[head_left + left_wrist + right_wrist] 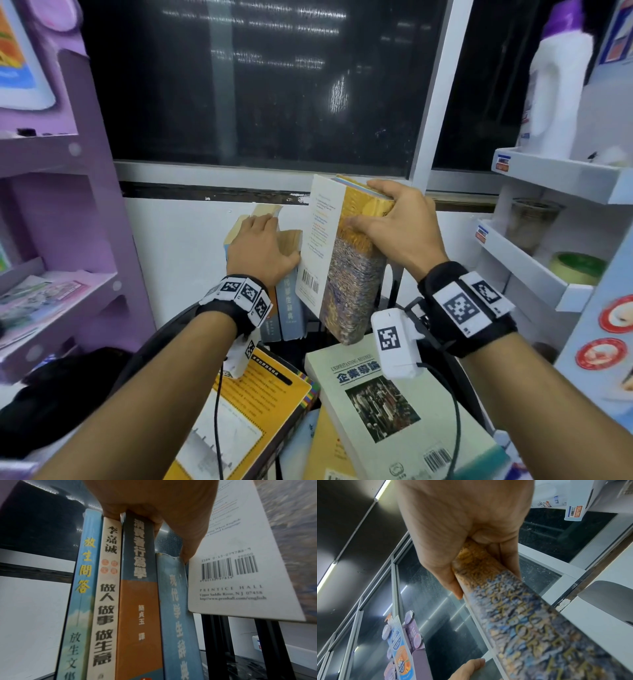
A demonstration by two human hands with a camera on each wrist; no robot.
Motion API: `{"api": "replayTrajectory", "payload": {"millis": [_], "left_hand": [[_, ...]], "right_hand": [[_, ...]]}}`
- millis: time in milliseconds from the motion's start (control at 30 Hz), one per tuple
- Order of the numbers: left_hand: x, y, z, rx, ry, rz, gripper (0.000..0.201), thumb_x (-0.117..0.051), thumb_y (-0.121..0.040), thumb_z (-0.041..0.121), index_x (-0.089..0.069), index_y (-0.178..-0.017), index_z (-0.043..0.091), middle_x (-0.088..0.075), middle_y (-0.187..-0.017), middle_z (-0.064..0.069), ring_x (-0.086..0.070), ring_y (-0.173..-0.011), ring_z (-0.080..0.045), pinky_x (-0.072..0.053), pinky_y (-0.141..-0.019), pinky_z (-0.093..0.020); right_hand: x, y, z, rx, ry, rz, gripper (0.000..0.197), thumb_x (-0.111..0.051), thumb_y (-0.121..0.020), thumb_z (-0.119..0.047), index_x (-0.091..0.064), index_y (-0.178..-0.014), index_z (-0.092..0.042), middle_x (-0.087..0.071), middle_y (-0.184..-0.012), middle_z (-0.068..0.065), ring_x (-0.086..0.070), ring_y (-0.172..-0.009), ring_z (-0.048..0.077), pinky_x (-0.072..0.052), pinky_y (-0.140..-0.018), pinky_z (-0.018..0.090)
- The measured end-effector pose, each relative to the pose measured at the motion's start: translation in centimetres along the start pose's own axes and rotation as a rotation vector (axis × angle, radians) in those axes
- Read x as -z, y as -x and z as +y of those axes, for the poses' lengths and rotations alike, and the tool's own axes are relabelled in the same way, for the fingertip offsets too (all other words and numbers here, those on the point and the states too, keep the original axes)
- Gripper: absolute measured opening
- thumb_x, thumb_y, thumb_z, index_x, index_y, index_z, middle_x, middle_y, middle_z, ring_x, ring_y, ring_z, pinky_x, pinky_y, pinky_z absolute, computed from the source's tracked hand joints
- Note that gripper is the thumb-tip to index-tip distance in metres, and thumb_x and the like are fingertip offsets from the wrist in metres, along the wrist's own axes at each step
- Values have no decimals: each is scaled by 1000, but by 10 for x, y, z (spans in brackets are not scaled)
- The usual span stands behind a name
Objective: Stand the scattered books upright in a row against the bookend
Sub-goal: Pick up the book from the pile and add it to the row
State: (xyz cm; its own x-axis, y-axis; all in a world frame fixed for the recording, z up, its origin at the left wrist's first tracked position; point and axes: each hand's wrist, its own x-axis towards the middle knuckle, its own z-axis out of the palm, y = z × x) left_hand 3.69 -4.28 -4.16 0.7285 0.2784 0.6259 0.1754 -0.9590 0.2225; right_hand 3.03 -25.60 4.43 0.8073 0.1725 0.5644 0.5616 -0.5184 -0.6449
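Firmly around thick book (349, 263): right grip (394, 226)

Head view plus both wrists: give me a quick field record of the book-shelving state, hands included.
standing row: four books upright, spines out
left hand: rests on the tops of the row, fingers straight
right hand: grips the thick book
thick book: patterned spine, tilted, in the air to the right of the row, not yet set down
lying books: yellow book and pale green book flat in front
bookend: cannot tell
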Motion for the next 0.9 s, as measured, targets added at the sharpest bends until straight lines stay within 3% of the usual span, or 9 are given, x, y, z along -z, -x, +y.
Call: {"api": "replayTrajectory", "payload": {"millis": [133,267,433,600,733,800,900], "left_hand": [[-1,0,1,4,-6,11,68,-55,-82,55,-48,-133,11,-49,-139,-2,-36,-131,-22,-33,-105,-34],[-2,0,2,0,2,13,68,-56,-82,54,-48,-133,11,-49,-139,-3,-36,-131,-22,-33,-106,-34],[0,0,2,-3,4,10,68,-57,-81,52,-47,-134,10,-48,-140,-3,-36,-131,-21,-32,-106,-33],[1,2,4,-1,9,19,67,-58,-81,52,-48,-132,9,-49,-139,-4,-37,-130,-22,-33,-104,-33],[1,2,5,-17,-1,18,67,-57,-83,52,-47,-133,9,-49,-139,-5,-37,-130,-22,-30,-107,-32],[0,2,4,-21,-2,25,68,-57,-82,53,-47,-133,9,-49,-139,-5,-37,-130,-23,-30,-107,-32],[-1,1,5,-28,-7,27,69,-57,-82,53,-48,-134,8,-49,-140,-6,-37,-130,-23,-28,-108,-31]], "right_hand": [[-3,-8,2,-28,4,20,63,-83,-69,-33,-62,-128,-22,-62,-106,-5,-59,-105,18,-53,-92,39],[-2,-13,4,-35,24,15,64,-84,-68,-35,-62,-127,-23,-64,-111,-3,-57,-108,20,-52,-93,41],[2,-19,7,-50,15,7,61,-84,-70,-33,-63,-126,-23,-62,-104,-3,-57,-95,13,-51,-83,27],[-3,-19,8,-45,33,37,60,-83,-69,-36,-63,-125,-26,-65,-112,-1,-57,-108,23,-53,-90,44],[-8,-19,9,-32,3,67,57,-81,-74,-31,-62,-126,-21,-63,-106,-3,-58,-97,16,-53,-85,33],[-13,-18,8,-21,11,65,55,-78,-77,-30,-61,-128,-21,-55,-101,-8,-50,-90,10,-47,-80,25],[-27,-19,6,-36,11,88,51,-76,-77,-31,-62,-126,-25,-57,-95,-7,-50,-85,12,-46,-78,21]]}}
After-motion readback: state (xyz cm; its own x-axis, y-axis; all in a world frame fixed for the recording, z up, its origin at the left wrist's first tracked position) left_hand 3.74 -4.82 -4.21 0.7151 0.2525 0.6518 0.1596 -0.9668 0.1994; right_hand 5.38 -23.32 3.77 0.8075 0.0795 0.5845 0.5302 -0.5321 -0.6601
